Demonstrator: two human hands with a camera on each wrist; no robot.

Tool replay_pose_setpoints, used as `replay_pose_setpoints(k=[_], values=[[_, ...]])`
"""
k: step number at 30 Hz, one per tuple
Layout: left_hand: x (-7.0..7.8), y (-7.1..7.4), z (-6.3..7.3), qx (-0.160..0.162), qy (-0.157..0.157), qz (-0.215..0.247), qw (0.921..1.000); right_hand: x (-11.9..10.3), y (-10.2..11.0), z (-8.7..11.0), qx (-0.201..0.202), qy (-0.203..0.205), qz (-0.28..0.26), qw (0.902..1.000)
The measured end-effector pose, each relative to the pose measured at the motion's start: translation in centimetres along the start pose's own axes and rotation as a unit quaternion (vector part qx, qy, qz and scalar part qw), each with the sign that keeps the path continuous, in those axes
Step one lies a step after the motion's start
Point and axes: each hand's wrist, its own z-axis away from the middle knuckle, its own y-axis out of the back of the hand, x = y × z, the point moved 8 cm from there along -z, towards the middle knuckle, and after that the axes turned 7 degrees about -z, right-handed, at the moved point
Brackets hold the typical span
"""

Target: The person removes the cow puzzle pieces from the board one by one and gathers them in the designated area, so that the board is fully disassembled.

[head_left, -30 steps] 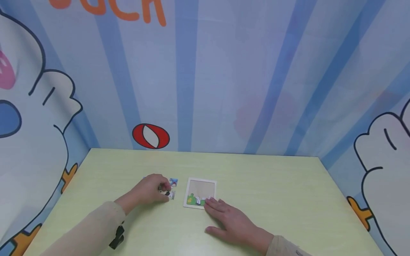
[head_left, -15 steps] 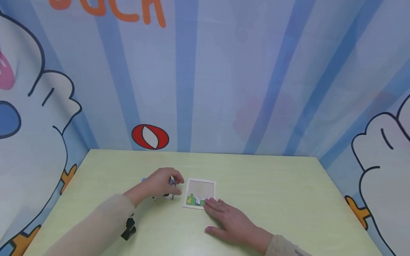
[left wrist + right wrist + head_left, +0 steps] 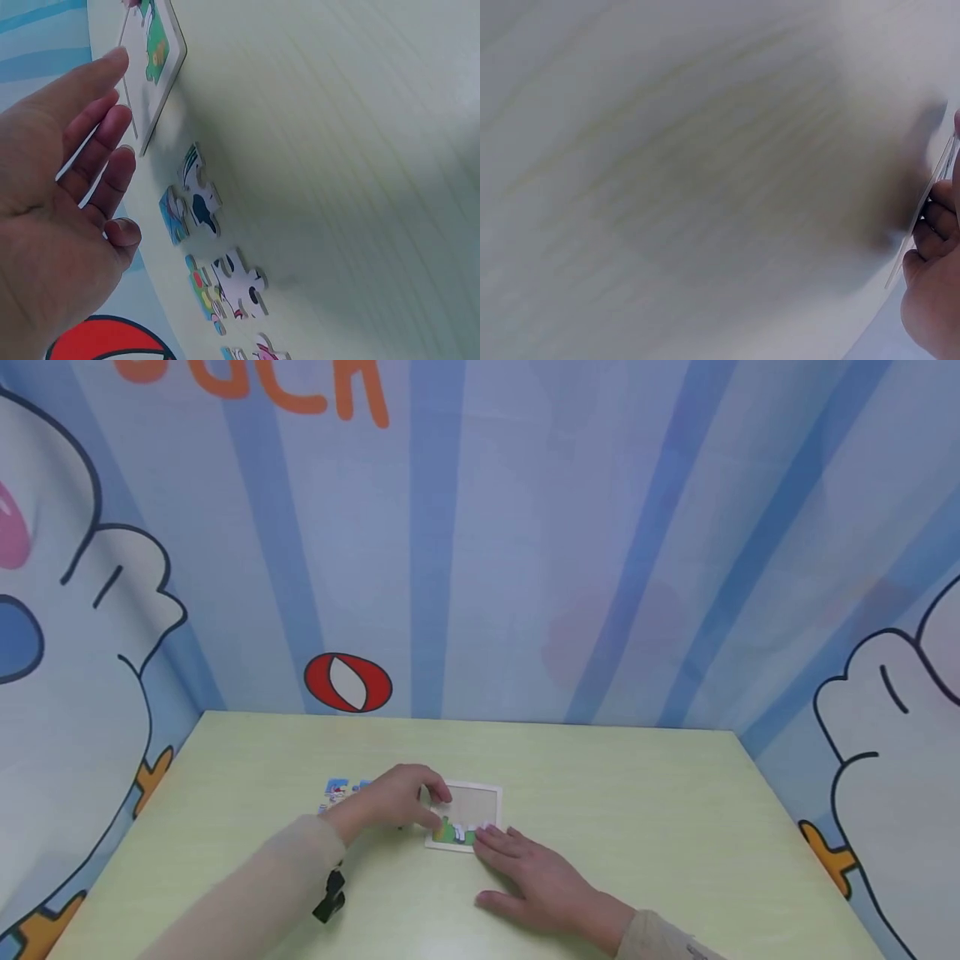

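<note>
A shallow white-rimmed jigsaw puzzle tray lies on the table, with green and white pieces along its near side. Over the tray's left edge is my left hand, thumb and fingers apart and loosely bent. Nothing shows between those fingers in the left wrist view, where the palm faces the camera. My right hand lies flat, its fingertips on the near right corner of the tray. To the left, partly hidden by the left hand and forearm, lie loose jigsaw pieces, among them a white piece with a dark patch.
The pale wooden table backs onto a blue striped cloth with cartoon figures. More loose pieces lie in rows left of the tray. A black strap hangs by the left sleeve.
My left hand has moved right, from over the loose pieces to the tray's left edge. The right hand keeps its place on the tray's corner. The head view has shifted slightly.
</note>
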Motion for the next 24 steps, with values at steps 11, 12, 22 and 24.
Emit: replay_pose_setpoints(k=[11, 12, 22, 24], values=[[0.9, -0.4, 0.1, -0.004, -0.019, -0.052, 0.9985, -0.8, 0.0, -0.4, 0.018, 0.031, 0.014, 0.9993], [0.9, -0.5, 0.1, -0.005, -0.019, -0.055, 0.9983, -0.9, 0.0, -0.5, 0.018, 0.036, 0.015, 0.9991], [0.7, -1.0, 0.0, -0.001, -0.031, -0.065, 0.9974, -0.5, -0.5, -1.0, -0.013, 0.021, 0.002, 0.9997], [0.6, -1.0, 0.0, -0.002, -0.032, -0.063, 0.9975, -0.5, -0.5, -1.1, -0.022, 0.014, -0.003, 0.9997]])
